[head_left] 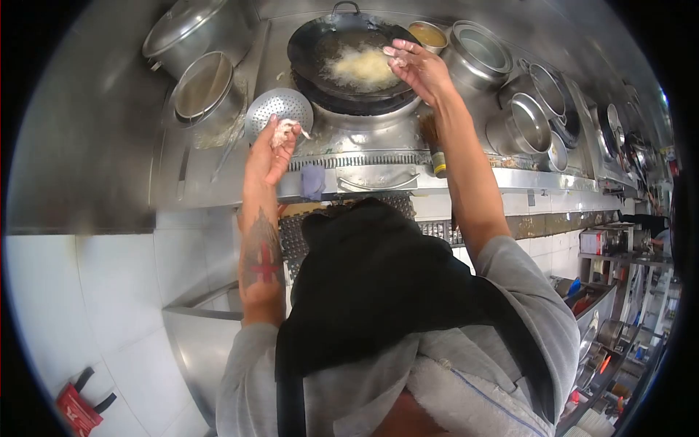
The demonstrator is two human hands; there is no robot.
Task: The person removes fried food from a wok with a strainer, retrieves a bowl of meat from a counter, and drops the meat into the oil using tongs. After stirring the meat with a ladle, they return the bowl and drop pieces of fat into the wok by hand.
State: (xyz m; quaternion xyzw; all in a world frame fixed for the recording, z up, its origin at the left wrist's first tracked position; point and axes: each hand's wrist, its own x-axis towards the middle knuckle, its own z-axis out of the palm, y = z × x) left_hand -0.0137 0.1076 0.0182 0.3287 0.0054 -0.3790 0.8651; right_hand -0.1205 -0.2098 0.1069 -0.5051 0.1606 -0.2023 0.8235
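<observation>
A black wok (309, 54) sits on the burner, with pale food (362, 67) bubbling in oil inside it. Over the wok's right side is my right hand (419, 69), its white-coated fingers loosely apart and no piece visible in them. My left hand (273, 156) is closed on a white, flour-coated piece of food (285, 132); its exact kind cannot be made out. Just behind that hand, a round perforated strainer (273, 105) lies on the steel stove top, partly covered by the fingers.
Left of the wok stand a pot with a strainer (207, 91) and a large lidded pot (186, 29). A bowl of yellowish liquid (428, 35), metal pots (520, 124) and a brush (433, 146) are on the right. A purple cloth (313, 180) hangs at the front edge.
</observation>
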